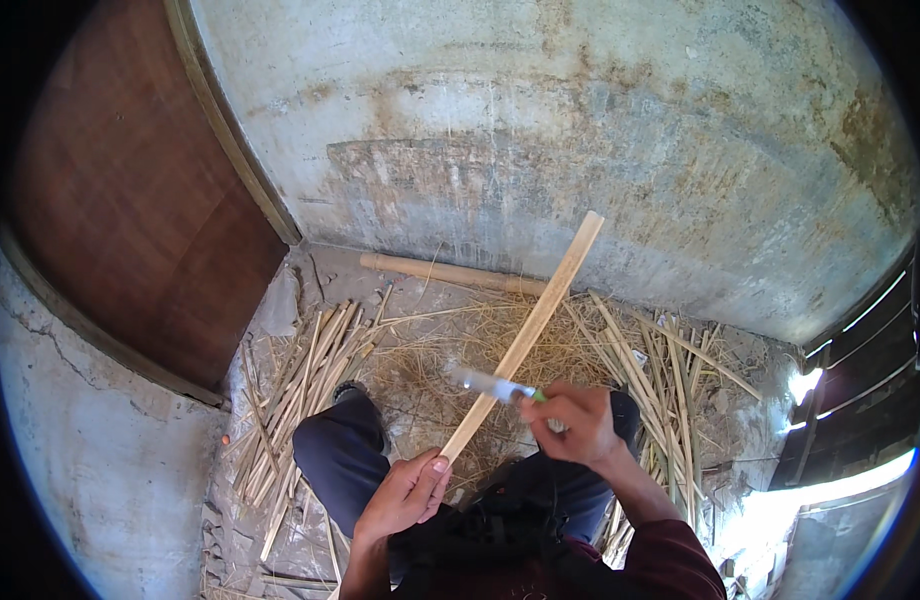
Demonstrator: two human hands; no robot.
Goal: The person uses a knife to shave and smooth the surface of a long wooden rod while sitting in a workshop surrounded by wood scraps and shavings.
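My left hand (405,495) is closed around the near end of a long, flat bamboo strip (530,335). The strip slants up and away to the right, its far end raised toward the wall. In my right hand (577,424) is a knife (492,385) with a green handle, gripped in a fist. Its blade points left and crosses the strip partway along; motion smears it, so I cannot tell how deeply it touches the strip.
Bundles of split bamboo strips lie on the left (305,400) and right (670,390). A round bamboo pole (440,271) rests along the wall (580,130). Thin shavings (430,360) litter the floor between my legs. A brown door panel (130,190) stands at left, dark slats (860,370) at right.
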